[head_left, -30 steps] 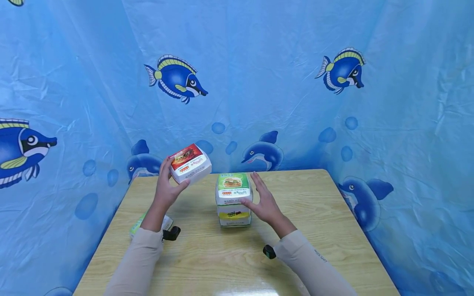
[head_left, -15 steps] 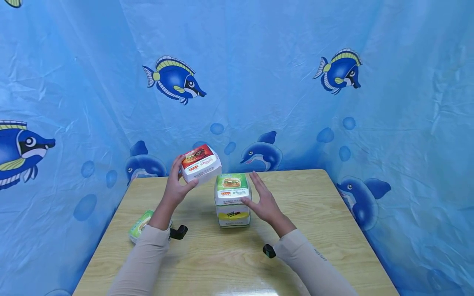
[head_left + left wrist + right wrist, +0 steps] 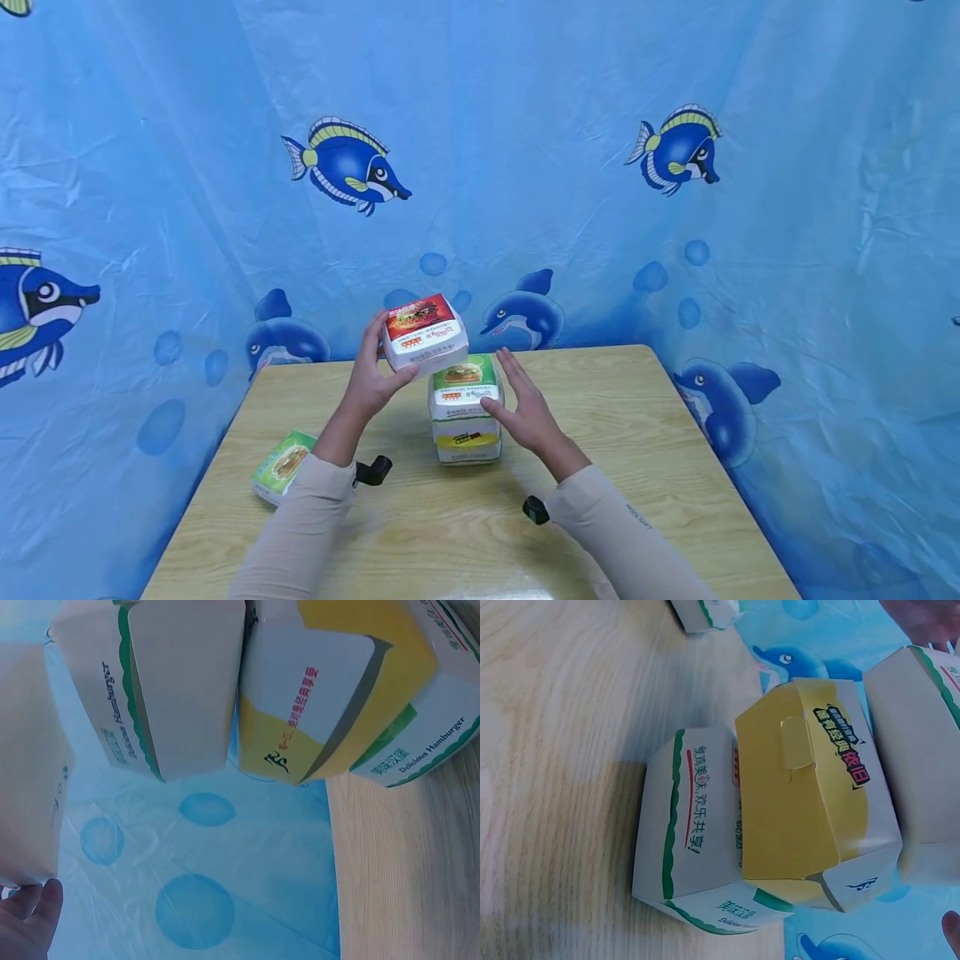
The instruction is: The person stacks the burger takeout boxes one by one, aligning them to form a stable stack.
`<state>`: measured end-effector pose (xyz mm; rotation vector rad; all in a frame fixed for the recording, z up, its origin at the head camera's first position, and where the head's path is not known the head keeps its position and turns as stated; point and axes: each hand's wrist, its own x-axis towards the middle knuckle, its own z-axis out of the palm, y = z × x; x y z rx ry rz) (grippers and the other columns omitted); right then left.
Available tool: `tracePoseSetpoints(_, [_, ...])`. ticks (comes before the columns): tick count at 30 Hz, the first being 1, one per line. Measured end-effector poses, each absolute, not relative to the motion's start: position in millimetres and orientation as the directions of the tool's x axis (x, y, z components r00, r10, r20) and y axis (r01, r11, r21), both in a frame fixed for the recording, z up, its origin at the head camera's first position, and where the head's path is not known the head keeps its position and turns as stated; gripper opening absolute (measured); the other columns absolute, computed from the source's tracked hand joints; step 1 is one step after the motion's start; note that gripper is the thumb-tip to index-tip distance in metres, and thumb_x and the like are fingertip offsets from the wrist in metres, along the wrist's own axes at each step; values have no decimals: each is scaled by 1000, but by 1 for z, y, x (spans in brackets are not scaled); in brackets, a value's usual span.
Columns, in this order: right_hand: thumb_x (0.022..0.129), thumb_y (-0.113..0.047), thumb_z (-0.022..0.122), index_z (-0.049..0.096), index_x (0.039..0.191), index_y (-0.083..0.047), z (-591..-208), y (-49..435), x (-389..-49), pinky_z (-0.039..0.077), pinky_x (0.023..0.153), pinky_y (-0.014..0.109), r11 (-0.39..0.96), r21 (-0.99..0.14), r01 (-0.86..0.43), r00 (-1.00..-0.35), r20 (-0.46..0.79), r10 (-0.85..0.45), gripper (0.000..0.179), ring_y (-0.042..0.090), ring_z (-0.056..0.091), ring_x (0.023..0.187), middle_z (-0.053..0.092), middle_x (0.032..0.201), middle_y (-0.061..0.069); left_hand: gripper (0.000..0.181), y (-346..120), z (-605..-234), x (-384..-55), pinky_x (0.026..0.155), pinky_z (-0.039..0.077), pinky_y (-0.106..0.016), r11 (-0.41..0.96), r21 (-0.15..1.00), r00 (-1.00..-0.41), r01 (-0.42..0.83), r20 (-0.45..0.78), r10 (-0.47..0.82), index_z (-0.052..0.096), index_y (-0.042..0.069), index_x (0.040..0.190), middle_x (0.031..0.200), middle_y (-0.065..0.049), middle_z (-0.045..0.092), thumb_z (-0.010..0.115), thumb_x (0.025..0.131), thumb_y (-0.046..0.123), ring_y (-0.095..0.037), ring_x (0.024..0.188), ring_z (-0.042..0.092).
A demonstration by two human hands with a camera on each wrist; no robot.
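My left hand [image 3: 375,379] grips a burger box with a red printed top [image 3: 420,321], tilted and held above and just left of the stack. In the left wrist view this box's pale side [image 3: 30,765] shows, with fingertips at its lower edge. On the table three burger boxes are stacked: a green-topped box [image 3: 463,373] uppermost, a yellow box [image 3: 787,787] in the middle and a white box with green trim [image 3: 697,817] at the bottom. Beside the stack's right side is my right hand [image 3: 528,412], fingers extended, thumb near the front; contact is unclear.
Another green burger box [image 3: 283,467] lies on the wooden table [image 3: 615,467] at the left, partly behind the left forearm. Blue curtains [image 3: 480,167] printed with fish and dolphins rise behind the table and along both sides.
My left hand has carried the red-topped box rightward toward the stack, until it overlaps the top box's back corner in view. The green box at left is more exposed. My right hand stays beside the stack.
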<state>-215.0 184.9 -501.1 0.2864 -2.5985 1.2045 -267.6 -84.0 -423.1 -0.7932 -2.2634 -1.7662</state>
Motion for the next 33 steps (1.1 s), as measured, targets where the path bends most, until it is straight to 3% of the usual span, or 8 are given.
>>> tracePoseSetpoints(3, [93,-59,54,12,156,-40,-499,182,-216,23,107,64,636,-716,-288,-947,312,-77,78,22,13,146,9,161,-11,90,-82,-424,-266,101,33,-56,151,853,-842,500,438,313,19,3,154,153,-20,23,73,82,11,-37,128,36])
tracePoseSetpoints(16, [96,-48,55,9,157,-37,-490,179,-221,27,106,64,582,-736,-346,-926,369,-84,77,29,17,145,12,162,-6,91,-64,-425,-268,104,31,-57,134,850,-822,509,434,368,20,3,154,157,-16,19,73,81,14,-34,132,33])
tracePoseSetpoints(23, [99,-47,52,8,157,-34,-491,183,-223,33,107,54,563,-741,-366,-912,407,-56,74,26,24,143,16,161,-6,93,-49,-453,-287,106,29,-56,106,831,-788,546,466,402,24,17,155,161,-3,13,77,79,20,-29,138,28])
tracePoseSetpoints(26, [100,-47,48,5,157,-33,-491,186,-224,33,106,57,555,-743,-373,-909,413,-58,73,29,26,143,17,161,-4,93,-45,-456,-288,106,30,-55,104,825,-779,556,473,411,25,23,155,161,1,14,78,79,29,-26,138,29])
tracePoseSetpoints(33, [100,-49,47,3,157,-36,-489,191,-223,32,101,67,558,-739,-377,-901,433,-36,73,34,38,136,28,157,1,100,-40,-456,-286,108,27,-59,103,835,-784,540,455,422,16,23,157,157,0,22,77,79,37,-27,137,30])
